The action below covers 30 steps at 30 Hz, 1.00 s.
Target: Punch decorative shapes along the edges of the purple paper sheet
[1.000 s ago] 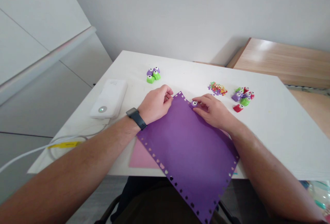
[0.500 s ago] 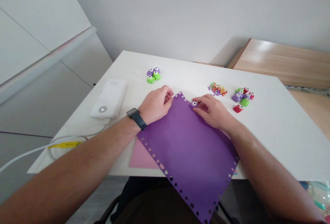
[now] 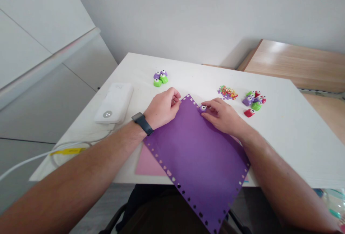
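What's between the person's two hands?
In the head view, the punched corner of a purple paper sheet lies between the left hand and right hand, with a small purple craft punch at the right hand.

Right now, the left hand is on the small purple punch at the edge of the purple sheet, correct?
No: that is the right hand on the small purple punch at the edge of the purple sheet, as the head view shows.
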Motion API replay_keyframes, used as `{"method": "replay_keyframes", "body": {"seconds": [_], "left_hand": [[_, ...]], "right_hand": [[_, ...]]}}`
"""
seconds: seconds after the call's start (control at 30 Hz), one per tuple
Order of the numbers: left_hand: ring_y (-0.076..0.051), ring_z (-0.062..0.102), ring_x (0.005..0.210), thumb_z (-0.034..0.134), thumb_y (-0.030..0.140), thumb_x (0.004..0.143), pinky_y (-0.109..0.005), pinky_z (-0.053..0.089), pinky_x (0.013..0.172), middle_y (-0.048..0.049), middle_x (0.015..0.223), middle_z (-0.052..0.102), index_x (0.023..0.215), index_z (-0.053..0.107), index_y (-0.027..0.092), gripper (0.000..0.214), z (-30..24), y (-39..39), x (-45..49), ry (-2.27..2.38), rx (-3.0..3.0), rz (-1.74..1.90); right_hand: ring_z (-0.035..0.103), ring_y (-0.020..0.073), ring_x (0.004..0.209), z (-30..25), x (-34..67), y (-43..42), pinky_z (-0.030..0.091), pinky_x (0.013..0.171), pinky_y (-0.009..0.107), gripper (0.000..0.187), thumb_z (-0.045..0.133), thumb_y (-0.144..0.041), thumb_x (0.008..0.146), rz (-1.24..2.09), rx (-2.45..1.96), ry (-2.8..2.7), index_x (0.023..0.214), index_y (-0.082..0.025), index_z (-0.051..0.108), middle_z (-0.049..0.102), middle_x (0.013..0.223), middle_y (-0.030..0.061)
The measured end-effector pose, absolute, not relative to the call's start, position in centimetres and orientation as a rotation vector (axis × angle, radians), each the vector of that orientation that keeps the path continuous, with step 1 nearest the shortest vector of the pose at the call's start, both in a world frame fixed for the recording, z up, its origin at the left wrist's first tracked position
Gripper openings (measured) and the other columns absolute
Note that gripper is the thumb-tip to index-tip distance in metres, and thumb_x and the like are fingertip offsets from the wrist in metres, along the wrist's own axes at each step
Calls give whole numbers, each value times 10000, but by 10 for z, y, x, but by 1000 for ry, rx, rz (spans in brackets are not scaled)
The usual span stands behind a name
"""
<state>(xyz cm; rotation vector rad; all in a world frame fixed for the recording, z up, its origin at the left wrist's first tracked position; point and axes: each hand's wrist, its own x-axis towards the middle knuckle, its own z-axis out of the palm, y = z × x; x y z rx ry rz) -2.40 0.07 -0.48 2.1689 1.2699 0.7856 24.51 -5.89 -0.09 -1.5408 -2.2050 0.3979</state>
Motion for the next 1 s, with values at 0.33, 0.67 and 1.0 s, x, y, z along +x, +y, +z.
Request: {"method": "replay_keyframes", "body": {"seconds": [0.33, 0.67, 1.0], "left_hand": [[-185, 725, 846, 608, 235, 946, -338, 564, 798, -33, 959, 762, 1052, 616, 215, 108, -5, 0, -23, 1274, 2166, 793], [-177, 717, 814, 613, 224, 942, -330, 555, 774, -27, 933, 757, 1039, 614, 207, 99, -6, 0, -22, 1262, 2163, 811], [-177, 721, 823, 622, 217, 939, -325, 552, 779, -28, 940, 759, 1044, 617, 203, 107, -7, 1, -22, 1265, 2174, 812]], "right_hand": [[691, 244, 955, 1, 244, -60, 557, 915, 404, 328, 681, -310, 991, 412, -1536, -2201, 1298, -210, 738, 704, 1088, 110], [695, 245, 965, 1, 244, -59, 554, 906, 393, 321, 671, -302, 989, 408, -1536, -2203, 1288, -207, 740, 708, 1085, 110], [696, 237, 959, 0, 244, -58, 545, 916, 379, 327, 679, -292, 993, 408, -1555, -2204, 1303, -207, 741, 705, 1093, 107]]}}
